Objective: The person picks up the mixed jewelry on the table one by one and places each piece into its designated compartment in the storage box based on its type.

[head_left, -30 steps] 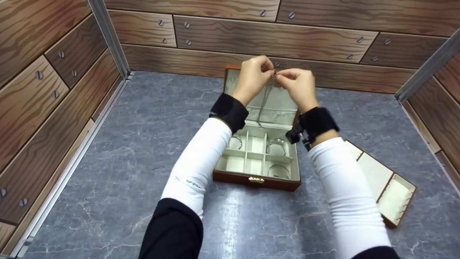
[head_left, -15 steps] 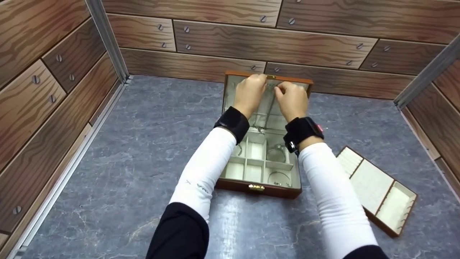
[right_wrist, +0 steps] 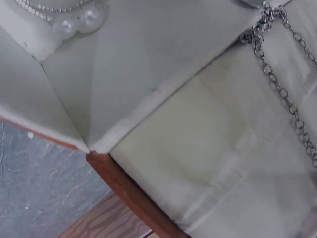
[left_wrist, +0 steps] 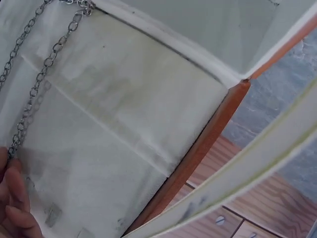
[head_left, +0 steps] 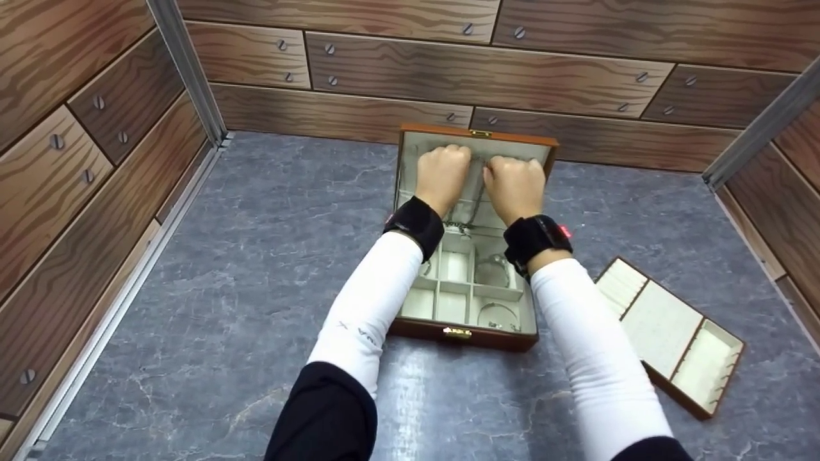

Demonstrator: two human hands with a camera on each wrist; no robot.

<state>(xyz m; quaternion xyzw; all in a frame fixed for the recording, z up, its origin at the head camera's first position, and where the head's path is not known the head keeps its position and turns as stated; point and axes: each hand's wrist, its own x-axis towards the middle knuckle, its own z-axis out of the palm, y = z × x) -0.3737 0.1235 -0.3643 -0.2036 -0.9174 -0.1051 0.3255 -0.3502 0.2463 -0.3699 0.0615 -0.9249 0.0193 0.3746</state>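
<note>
In the head view both hands are in front of the raised lid (head_left: pixel 544 142) of a brown jewelry box (head_left: pixel 416 330) with a pale lining. The left hand (head_left: pixel 444 176) pinches a silver chain necklace (left_wrist: pixel 35 87) near the lid, fingertips (left_wrist: pixel 17 186) showing in the left wrist view. The right hand (head_left: pixel 516 182) is curled at the other strand, which leaves the right wrist view at its edge; those fingertips are hidden. Both strands hang down along the lid lining. Where lid and box meet, the lower part of the chain (right_wrist: pixel 262 25) lies bunched.
Divided compartments in the box hold a thin bracelet (head_left: pixel 498 307) at front right and a bangle behind it, with pearls (right_wrist: pixel 91 19) seen up close. A separate lined tray (head_left: pixel 663 320) lies at right on the grey marbled surface (head_left: pixel 269 256). Wood-patterned walls (head_left: pixel 384 64) stand around.
The hands, earlier held together high with the chain hanging between them, have come down and apart in front of the lid. The chain's lower end has settled at the lid's base.
</note>
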